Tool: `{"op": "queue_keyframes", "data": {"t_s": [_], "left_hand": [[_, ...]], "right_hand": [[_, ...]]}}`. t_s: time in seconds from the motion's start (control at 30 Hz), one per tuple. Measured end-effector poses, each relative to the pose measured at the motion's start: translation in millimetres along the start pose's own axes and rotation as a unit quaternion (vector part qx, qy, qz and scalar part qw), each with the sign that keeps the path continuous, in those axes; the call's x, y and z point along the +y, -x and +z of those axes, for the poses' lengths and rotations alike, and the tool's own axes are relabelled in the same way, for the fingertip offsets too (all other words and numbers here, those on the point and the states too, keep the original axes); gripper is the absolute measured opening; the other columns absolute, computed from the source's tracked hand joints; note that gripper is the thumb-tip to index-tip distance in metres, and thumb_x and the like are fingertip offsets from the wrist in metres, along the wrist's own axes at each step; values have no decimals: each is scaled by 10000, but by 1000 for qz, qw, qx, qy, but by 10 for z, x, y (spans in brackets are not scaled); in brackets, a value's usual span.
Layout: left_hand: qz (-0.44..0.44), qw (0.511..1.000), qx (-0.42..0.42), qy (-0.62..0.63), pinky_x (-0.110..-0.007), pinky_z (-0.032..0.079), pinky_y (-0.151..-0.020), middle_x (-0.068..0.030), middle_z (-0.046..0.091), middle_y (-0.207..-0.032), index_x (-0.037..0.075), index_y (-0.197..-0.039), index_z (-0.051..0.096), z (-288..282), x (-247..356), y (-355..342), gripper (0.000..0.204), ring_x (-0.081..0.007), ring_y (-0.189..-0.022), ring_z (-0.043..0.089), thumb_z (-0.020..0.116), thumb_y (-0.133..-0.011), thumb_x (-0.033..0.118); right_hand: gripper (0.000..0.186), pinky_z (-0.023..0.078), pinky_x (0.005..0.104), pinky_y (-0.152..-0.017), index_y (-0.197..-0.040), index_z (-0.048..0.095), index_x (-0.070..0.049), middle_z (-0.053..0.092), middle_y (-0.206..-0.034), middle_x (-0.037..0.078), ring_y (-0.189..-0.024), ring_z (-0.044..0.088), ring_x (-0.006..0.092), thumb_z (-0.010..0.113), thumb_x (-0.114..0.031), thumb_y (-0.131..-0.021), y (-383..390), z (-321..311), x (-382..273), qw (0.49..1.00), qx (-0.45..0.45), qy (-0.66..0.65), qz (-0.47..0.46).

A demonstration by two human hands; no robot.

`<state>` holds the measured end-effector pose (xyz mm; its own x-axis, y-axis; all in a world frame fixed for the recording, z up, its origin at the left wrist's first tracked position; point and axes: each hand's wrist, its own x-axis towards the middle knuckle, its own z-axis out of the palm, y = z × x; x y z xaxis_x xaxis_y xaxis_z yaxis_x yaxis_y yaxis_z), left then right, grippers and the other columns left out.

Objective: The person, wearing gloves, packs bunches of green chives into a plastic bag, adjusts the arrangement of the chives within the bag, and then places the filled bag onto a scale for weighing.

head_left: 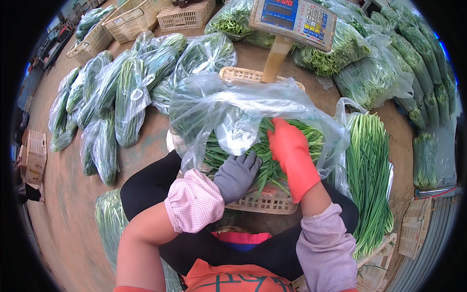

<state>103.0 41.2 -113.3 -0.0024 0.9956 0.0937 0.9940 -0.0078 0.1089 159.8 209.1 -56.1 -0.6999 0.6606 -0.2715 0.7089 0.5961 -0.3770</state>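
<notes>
My orange shirt (238, 278) sits nearest, at six o'clock. Centrally, leafy green stalks (266, 171) lie over a pale basket (275, 205), a clear bag (277, 100) draped across their twelve-o'clock side. My grey-gloved left hand (237, 176) presses them, fingers slightly apart; my red-gloved right hand (290, 148) curls in, its grip unclear to me. I judge this as settling them into the bag; next calls for gentle, even pressure. Outward: loose stalks (367, 175), three o'clock; scale (293, 22), one; bagged bundles (130, 100), ten.

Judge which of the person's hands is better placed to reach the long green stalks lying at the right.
Probably the right hand: red-gloved, it is nearer those long green stalks. The left hand, gray-gloved, rests farther left, on other greens.
</notes>
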Motion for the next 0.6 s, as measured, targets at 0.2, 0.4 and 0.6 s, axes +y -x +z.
{"op": "queue_keyframes", "data": {"t_s": [0.2,0.4,0.6], "left_hand": [[-8,997,-67,23,-438,456,-841,-240,451,-1324,-18,-1253,488,119,19,-33,490,-356,-1054,530,521,-827,223],[-40,997,-58,39,-439,485,-823,-200,412,-1390,31,-1305,475,136,36,28,498,-362,-1090,539,517,-859,249],[-74,984,30,160,-431,490,-849,-137,528,-1252,43,-1218,539,-363,-360,-45,404,-307,-987,586,583,-835,163]], "right_hand": [[445,493,432,-830,-1198,569,-151,635,-1110,169,-1007,613,360,427,-421,-875,-58,375,-236,995,-75,54,45],[387,509,365,-635,-1125,594,-34,675,-882,116,-592,624,253,673,-242,-808,-43,39,-14,978,-121,-162,-44],[291,462,315,-554,-1069,598,-37,666,-890,61,-484,556,158,573,-243,-865,130,-201,-10,954,-76,-285,52]]}}
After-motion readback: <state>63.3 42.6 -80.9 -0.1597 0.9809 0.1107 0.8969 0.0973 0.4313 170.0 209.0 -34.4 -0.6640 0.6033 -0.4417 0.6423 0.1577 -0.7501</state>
